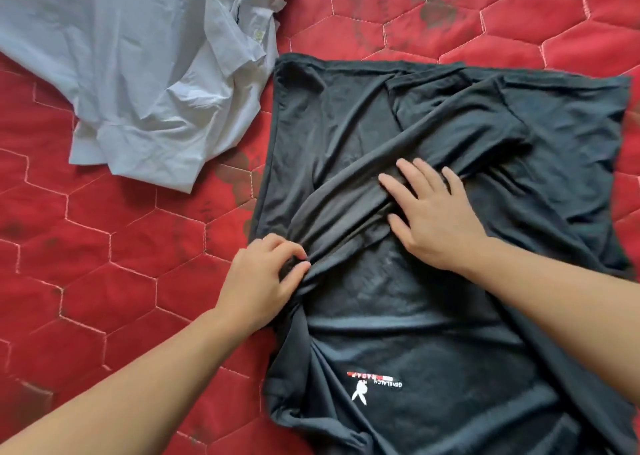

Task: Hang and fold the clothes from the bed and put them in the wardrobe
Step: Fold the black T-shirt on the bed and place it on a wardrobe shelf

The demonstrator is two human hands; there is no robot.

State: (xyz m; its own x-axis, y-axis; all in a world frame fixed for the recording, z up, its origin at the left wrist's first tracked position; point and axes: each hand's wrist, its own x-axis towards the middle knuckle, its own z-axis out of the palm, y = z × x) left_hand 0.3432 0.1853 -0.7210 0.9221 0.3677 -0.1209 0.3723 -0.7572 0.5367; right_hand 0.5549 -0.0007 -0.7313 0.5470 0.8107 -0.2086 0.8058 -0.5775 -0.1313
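Black jersey T-shirt, left hand pinching

You get bright, even daylight here, soft enough that your hands throw only faint shadows on the black shirt. No glare anywhere. Folds in the dark cloth read clearly, with a slight sheen. The wide lens bends the bed quilting near the edges, and the corners look a little soft.

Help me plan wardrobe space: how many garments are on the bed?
2. A black T-shirt lies spread at centre-right under both hands; a crumpled light blue shirt lies at upper left. Others may lie outside the view.
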